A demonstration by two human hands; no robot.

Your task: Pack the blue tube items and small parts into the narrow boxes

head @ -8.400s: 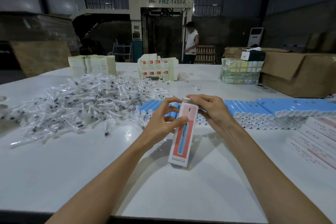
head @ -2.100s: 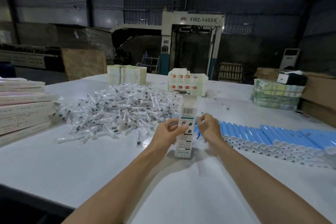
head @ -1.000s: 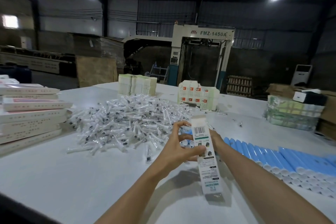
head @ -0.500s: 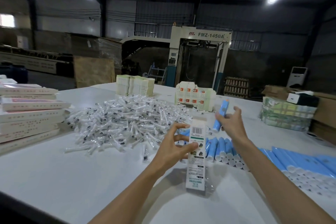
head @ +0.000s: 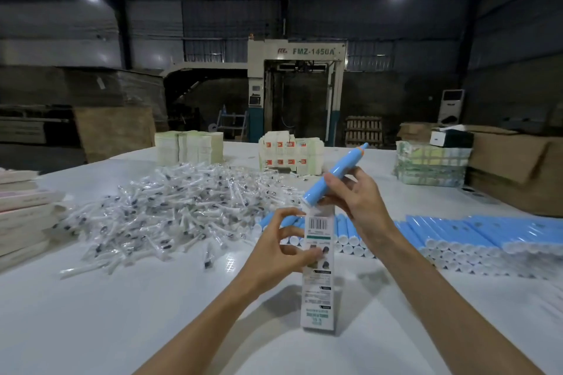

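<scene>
On the tabletop (head: 122,313) we find the heap of small parts (head: 182,207) left of centre, the rows of tubes (head: 472,234) to its right, the narrow box (head: 318,286) upright before both, and stacked boxes (head: 21,216) at the left edge.

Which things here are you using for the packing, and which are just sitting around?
For the job:
- blue tube in the right hand
- narrow box held by the left hand
- rows of blue tubes
- pile of small bagged parts

Just lying about:
- brown cardboard boxes
- green wrapped bundle
- big machine behind the table
</scene>
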